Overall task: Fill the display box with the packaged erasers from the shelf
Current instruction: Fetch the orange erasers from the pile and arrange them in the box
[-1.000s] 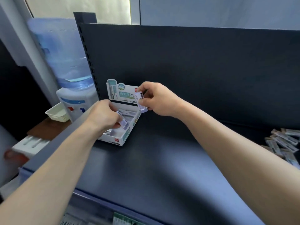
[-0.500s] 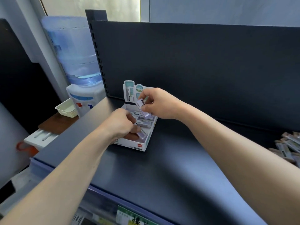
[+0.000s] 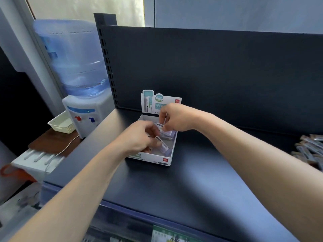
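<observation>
A white display box (image 3: 172,155) with a printed upright back card stands on the dark shelf (image 3: 201,180). Both hands are over it. My left hand (image 3: 139,138) reaches into the front of the box, its fingers closed on a packaged eraser (image 3: 163,143) that lies tilted inside. My right hand (image 3: 176,117) hovers over the back of the box and pinches another packaged eraser (image 3: 160,124) at its top end. A few more packaged erasers (image 3: 168,134) lie in the box beneath the hands. A pile of packaged erasers (image 3: 310,151) lies on the shelf at the far right.
A water dispenser (image 3: 82,109) with a big blue bottle stands left of the shelf, beside a small cream basket (image 3: 61,123) on a brown board. The shelf's dark back panel (image 3: 209,70) rises right behind the box. A price label strip runs along the shelf's front edge (image 3: 167,233).
Both hands have lowered their erasers further into the box. The right hand's eraser has come down from in front of the back card. The camera has shifted, so the box sits more central.
</observation>
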Available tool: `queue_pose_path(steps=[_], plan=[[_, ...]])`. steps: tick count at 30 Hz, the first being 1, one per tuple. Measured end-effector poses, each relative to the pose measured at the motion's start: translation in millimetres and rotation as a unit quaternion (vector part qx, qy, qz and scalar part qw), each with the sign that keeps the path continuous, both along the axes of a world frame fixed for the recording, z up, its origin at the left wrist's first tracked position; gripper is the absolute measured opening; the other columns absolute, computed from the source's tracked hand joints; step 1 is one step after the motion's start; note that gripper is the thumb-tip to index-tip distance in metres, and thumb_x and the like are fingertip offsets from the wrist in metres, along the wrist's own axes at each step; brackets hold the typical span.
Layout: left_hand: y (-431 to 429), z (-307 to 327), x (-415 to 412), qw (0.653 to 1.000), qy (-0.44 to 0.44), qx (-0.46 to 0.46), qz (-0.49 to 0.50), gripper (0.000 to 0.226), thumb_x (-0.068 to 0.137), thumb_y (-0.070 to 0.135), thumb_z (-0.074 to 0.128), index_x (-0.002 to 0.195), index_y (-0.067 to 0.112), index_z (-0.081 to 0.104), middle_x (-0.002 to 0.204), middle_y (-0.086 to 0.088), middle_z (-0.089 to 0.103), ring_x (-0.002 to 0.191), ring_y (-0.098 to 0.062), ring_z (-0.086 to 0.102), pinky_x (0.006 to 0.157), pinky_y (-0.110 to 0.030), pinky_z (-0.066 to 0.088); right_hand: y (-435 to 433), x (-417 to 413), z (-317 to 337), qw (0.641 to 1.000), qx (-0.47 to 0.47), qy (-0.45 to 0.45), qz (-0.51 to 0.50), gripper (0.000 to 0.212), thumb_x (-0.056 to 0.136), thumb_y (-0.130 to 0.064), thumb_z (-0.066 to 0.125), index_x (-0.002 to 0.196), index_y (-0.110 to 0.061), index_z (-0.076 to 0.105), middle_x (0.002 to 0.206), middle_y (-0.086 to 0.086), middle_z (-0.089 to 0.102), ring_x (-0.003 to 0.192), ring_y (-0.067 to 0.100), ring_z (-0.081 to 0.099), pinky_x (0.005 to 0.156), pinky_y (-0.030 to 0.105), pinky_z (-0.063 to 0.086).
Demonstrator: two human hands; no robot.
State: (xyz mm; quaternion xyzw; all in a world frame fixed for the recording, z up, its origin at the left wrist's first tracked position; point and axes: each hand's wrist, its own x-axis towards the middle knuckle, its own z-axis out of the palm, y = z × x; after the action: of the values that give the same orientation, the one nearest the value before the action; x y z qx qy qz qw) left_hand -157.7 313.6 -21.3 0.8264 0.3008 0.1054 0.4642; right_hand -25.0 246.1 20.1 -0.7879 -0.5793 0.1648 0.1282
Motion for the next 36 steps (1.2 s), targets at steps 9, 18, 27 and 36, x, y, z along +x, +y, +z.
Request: queue_pose_path(steps=[9, 18, 27, 36], plan=[[6, 1, -2, 0.993, 0.051, 0.095, -0.057, 0.027, 0.072, -0.009, 0.061, 0.089, 0.013, 0.061, 0.088, -0.009, 0.059, 0.046, -0.009, 0.048, 0.041, -0.019, 0.045, 5, -8, -2, 0.999, -0.042, -0.026, -0.019, 0.013, 0.084, -0.006, 0.063, 0.090, -0.017, 0.062, 0.087, -0.001, 0.060, 0.078, 0.016, 0.054, 0.055, 0.020, 0.040], [9, 8, -6, 0.981, 0.062, 0.165, -0.085, 0.016, 0.067, 0.015, 0.081, 0.077, 0.017, 0.068, 0.078, -0.002, 0.064, 0.065, -0.015, 0.058, 0.062, -0.025, 0.049, 7, -16, 4, 0.997, -0.072, -0.021, -0.038, 0.015, 0.083, -0.006, 0.064, 0.093, -0.016, 0.065, 0.082, -0.004, 0.059, 0.073, 0.013, 0.054, 0.056, 0.020, 0.042], [18, 5, 1, 0.962, 0.066, 0.223, -0.144, 0.009, 0.076, 0.016, 0.074, 0.086, 0.016, 0.074, 0.106, -0.002, 0.057, 0.096, -0.020, 0.057, 0.083, -0.032, 0.049, 6, -22, 8, 0.994, -0.084, -0.029, -0.059, 0.014, 0.085, -0.007, 0.062, 0.091, -0.019, 0.061, 0.076, -0.009, 0.055, 0.072, 0.010, 0.052, 0.055, 0.019, 0.039], [29, 3, -7, 0.979, 0.013, 0.171, -0.106, 0.024, 0.075, -0.002, 0.062, 0.074, 0.022, 0.063, 0.069, 0.004, 0.057, 0.047, -0.008, 0.048, 0.048, -0.021, 0.040, 4, -29, 19, 0.992, -0.071, -0.025, -0.103, 0.015, 0.085, -0.006, 0.060, 0.091, -0.019, 0.063, 0.072, -0.010, 0.056, 0.069, 0.008, 0.054, 0.056, 0.018, 0.041]])
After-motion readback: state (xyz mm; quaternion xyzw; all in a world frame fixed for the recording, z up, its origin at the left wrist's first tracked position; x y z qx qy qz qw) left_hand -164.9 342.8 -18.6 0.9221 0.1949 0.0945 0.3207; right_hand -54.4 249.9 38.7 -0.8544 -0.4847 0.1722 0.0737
